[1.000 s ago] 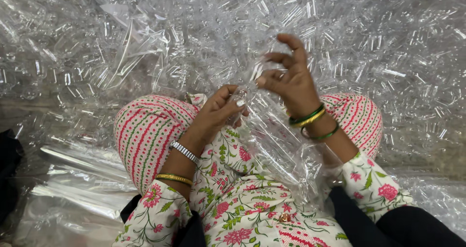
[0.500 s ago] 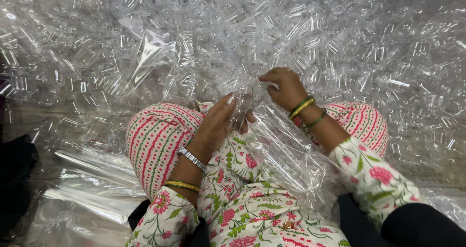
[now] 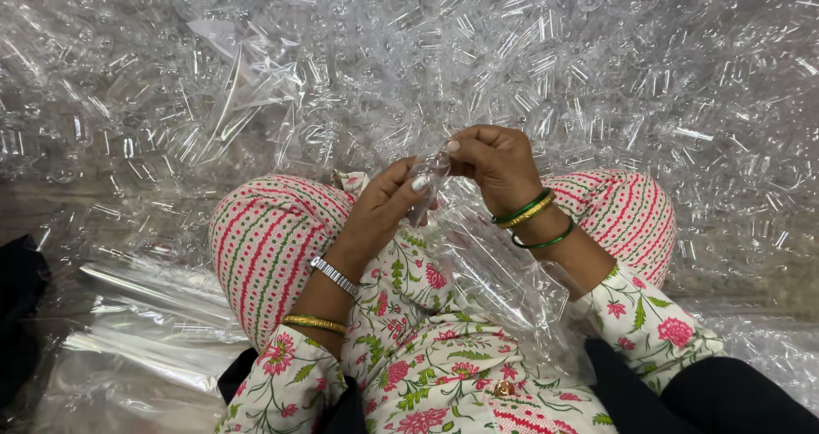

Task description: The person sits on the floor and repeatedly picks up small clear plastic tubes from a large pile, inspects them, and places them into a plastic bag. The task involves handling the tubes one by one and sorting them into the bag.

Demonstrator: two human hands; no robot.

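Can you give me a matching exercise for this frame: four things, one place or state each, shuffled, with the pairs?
Things:
1. left hand
2. right hand
3. small clear piece
4. clear bag

Places or states:
A. lies across the lap
B. wrist with green bangles
C. pinched between both hands
D. wrist with a silver watch band

Pairs: 1-D, 2-B, 3-C, 4-A
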